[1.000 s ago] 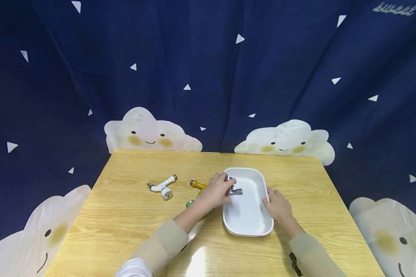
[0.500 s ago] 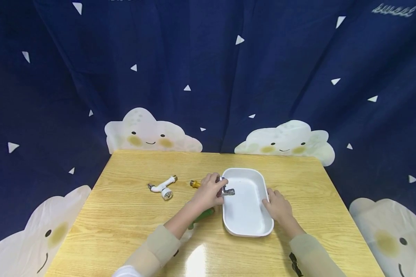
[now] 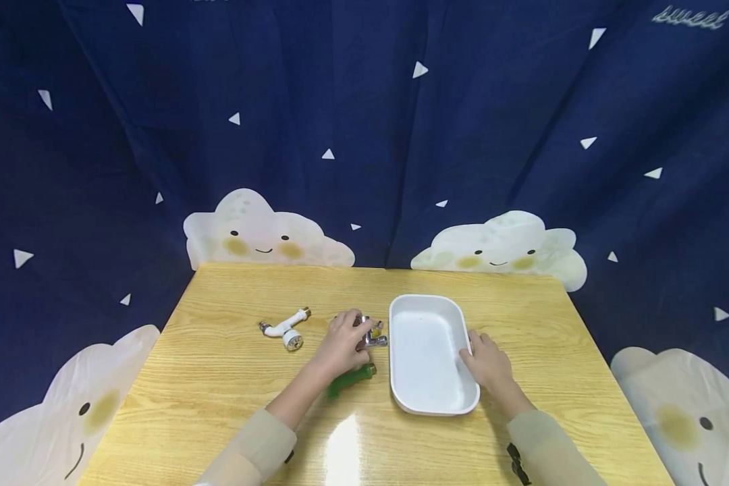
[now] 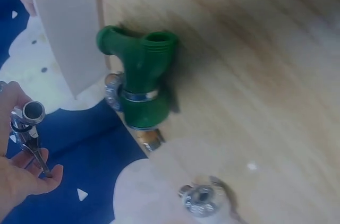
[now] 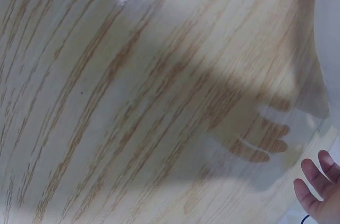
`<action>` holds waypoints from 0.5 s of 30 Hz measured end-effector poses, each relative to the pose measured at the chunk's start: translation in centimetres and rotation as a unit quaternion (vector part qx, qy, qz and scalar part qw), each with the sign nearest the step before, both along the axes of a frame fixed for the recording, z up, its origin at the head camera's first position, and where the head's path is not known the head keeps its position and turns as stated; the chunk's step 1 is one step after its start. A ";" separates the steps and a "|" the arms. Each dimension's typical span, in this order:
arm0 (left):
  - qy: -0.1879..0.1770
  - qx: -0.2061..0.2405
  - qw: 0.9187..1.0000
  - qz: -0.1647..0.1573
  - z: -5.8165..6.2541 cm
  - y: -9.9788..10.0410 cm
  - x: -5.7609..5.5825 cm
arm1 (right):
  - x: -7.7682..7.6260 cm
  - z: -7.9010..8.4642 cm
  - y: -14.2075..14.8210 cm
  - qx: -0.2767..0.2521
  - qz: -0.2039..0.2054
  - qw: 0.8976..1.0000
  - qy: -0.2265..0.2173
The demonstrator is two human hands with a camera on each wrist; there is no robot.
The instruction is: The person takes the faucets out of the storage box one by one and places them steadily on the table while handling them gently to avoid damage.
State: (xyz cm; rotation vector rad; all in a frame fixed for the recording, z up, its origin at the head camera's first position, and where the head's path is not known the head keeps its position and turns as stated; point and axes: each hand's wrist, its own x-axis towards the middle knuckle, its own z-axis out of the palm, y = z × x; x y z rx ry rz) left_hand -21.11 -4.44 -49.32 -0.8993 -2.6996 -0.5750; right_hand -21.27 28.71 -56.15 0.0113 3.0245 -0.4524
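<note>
In the head view my left hand [image 3: 340, 343] holds a chrome tap [image 3: 373, 341] just left of the white tray [image 3: 397, 385]. The left wrist view shows that chrome tap [image 4: 24, 123] between thumb and fingers, above the table. Below the hand lies a green tap [image 3: 351, 379], seen close in the left wrist view as the green tap [image 4: 141, 67]. A yellow tap [image 3: 376, 329] is mostly hidden behind the hand and the chrome tap. My right hand [image 3: 489, 361] grips the tray's right rim, thumb on the edge. Its fingers [image 5: 313, 173] show below the tray wall [image 5: 329, 38].
A white tap [image 3: 282, 331] lies on the wooden table [image 3: 206, 378], left of the other taps. Behind the table hangs a dark blue curtain [image 3: 364, 135] with cloud prints.
My left hand has moved left with the chrome tap, from over the tray's left part to beside it. More of the green tap now shows. The right hand and tray have stayed put.
</note>
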 end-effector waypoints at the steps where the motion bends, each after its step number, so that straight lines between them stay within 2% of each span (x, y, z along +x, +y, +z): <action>1: 0.003 0.005 1.000 -0.001 -0.2 -0.2 0.0 | 0.0 0.0 0.0 -0.001 -0.001 1.000 0.000; 15: 0.036 0.038 0.998 0.030 -1.9 -3.8 0.4 | 0.0 0.0 0.0 0.000 0.001 1.000 0.002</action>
